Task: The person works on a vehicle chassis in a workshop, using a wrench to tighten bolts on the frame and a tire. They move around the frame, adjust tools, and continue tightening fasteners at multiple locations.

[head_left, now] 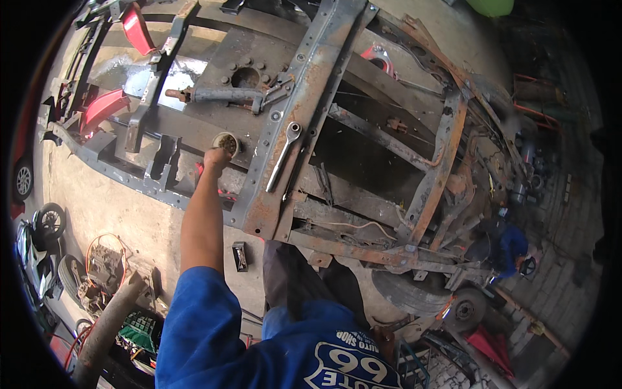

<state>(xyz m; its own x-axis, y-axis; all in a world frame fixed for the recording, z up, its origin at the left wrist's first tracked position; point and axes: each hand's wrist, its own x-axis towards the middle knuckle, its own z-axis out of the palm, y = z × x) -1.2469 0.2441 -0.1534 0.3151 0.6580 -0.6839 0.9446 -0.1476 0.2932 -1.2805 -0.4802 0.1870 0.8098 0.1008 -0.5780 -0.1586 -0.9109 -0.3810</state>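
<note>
My left arm reaches forward over a rusty metal vehicle frame (272, 152). At its end my left hand (218, 158) is closed on the near rim of a small round tub (234, 146), which has small dark bits inside, too small to name. A ratchet wrench (282, 159) lies on the wide cross beam to the right of that hand. Beyond the tub, a grey cylinder-like part (223, 94) with a rusty end lies across the frame. My right hand (383, 337) hangs low by my side, mostly hidden behind my body, and its fingers cannot be made out.
Red curved brackets (105, 107) stand at the frame's left. A small open black box (240, 257) sits on the concrete below. Tires (414, 292) lie at lower right, near a person in blue (512, 249). A thick pole (107, 330) and machine parts fill the lower left.
</note>
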